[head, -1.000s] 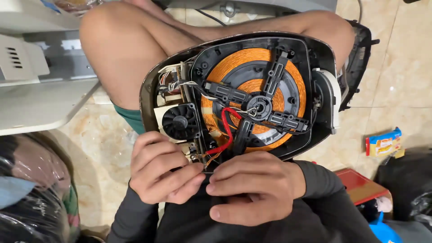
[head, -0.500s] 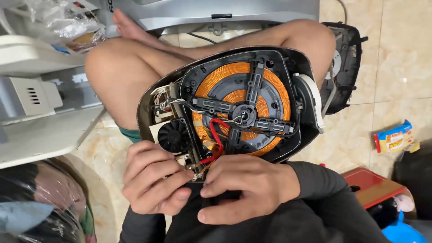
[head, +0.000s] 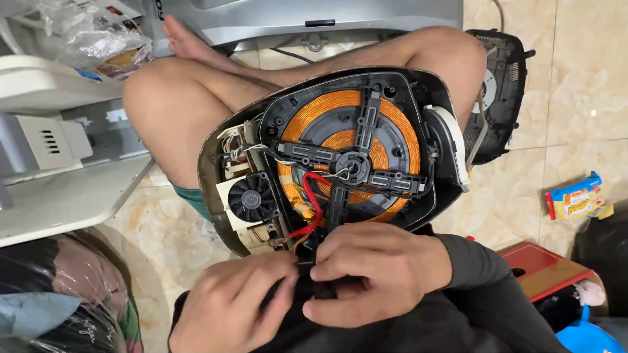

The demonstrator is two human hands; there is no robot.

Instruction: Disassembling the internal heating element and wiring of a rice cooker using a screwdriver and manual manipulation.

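Opened cooker base [head: 340, 157] rests tilted on the lap, coil facing up for access; left hand [head: 235, 307] and right hand [head: 379, 278] fingers pinch a small black part at its near edge beside the red wire [head: 313, 199].

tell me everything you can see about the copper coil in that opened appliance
The copper coil is a flat orange-copper spiral wound in two rings, an outer band and a smaller inner one, lying in the opened appliance that rests on the person's lap. A black cross-shaped bracket spans it, meeting at a round hub. A red wire crosses its lower left. The left hand and right hand work just below its edge.
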